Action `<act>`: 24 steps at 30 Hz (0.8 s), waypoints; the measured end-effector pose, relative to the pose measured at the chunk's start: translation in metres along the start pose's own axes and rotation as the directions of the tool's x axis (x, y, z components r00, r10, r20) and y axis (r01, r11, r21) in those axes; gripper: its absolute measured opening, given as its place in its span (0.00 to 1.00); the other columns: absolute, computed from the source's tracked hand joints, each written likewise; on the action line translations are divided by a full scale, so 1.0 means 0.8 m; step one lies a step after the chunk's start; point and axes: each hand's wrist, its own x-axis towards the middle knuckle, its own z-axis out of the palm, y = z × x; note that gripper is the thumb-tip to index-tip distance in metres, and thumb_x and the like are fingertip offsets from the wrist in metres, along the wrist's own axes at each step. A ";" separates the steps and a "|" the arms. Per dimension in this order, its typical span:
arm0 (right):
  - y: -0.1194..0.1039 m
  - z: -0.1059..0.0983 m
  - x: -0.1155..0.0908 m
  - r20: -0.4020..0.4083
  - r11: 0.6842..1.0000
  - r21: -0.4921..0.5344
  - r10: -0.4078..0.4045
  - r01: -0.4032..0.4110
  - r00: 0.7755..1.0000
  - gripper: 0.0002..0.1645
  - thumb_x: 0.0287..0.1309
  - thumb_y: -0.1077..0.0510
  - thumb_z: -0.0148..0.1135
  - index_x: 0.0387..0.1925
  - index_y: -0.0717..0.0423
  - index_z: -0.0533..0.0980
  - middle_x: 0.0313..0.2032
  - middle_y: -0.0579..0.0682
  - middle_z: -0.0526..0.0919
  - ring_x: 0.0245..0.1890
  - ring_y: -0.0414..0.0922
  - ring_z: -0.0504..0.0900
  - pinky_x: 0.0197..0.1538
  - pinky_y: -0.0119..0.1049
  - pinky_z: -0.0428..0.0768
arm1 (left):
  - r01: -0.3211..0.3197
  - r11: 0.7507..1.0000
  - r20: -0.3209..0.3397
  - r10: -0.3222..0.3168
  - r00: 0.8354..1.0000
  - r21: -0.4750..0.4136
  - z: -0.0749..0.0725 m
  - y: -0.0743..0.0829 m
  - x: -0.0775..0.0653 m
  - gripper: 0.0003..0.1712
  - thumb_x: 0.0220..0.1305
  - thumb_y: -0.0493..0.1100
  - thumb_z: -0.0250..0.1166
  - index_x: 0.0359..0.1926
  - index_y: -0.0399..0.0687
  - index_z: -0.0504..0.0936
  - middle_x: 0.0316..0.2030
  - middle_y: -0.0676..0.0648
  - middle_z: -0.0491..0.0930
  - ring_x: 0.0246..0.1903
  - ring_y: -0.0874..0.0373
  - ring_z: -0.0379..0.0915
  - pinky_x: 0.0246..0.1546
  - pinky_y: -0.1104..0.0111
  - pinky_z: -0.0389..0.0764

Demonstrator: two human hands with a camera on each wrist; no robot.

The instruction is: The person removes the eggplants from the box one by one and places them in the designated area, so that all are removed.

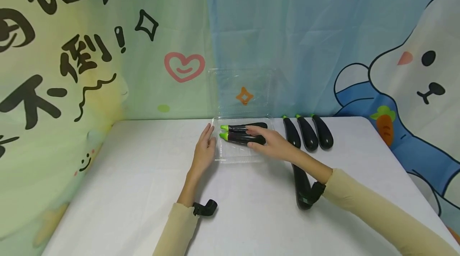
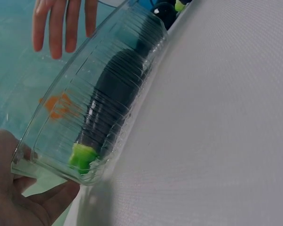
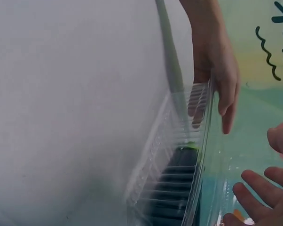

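Observation:
A clear plastic box (image 1: 230, 154) sits near the table's back edge, its see-through lid (image 1: 258, 106) standing raised behind. Inside lie two eggplants, a nearer one (image 1: 238, 138) and a farther one (image 1: 237, 128), their green stem ends to the left. My left hand (image 1: 204, 152) touches the box's left end with mostly straight fingers; the left wrist view shows its fingertips at the ribbed corner. Over the right part of the box is my right hand (image 1: 271, 142), above the eggplants' thick ends. Its fingers (image 3: 254, 197) are spread and loose in the right wrist view, gripping nothing.
Three more eggplants (image 1: 308, 134) lie side by side right of the box. Another eggplant (image 1: 300, 182) lies closer, partly beneath my right wrist. White cloth covers the table (image 1: 143, 192); a printed curtain (image 1: 287, 40) hangs behind it.

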 end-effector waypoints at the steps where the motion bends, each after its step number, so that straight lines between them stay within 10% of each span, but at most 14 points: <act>1: 0.002 0.000 0.005 0.010 1.000 -0.005 -0.003 0.003 1.000 0.37 0.65 0.50 0.59 0.71 0.58 0.61 0.64 0.57 0.74 0.64 0.56 0.73 0.61 0.58 0.74 | 0.000 1.000 0.000 0.000 1.000 0.001 0.000 0.000 0.000 0.27 0.73 0.40 0.46 0.71 0.43 0.63 0.74 0.49 0.57 0.75 0.51 0.50 0.75 0.54 0.54; 24: 0.036 0.012 0.061 0.180 0.993 -0.121 0.004 0.018 0.984 0.36 0.65 0.50 0.60 0.69 0.59 0.63 0.64 0.59 0.74 0.65 0.56 0.72 0.66 0.54 0.71 | 0.002 1.000 0.001 -0.002 1.000 0.009 0.000 0.001 0.001 0.27 0.73 0.40 0.46 0.71 0.43 0.63 0.74 0.47 0.57 0.75 0.51 0.51 0.75 0.54 0.54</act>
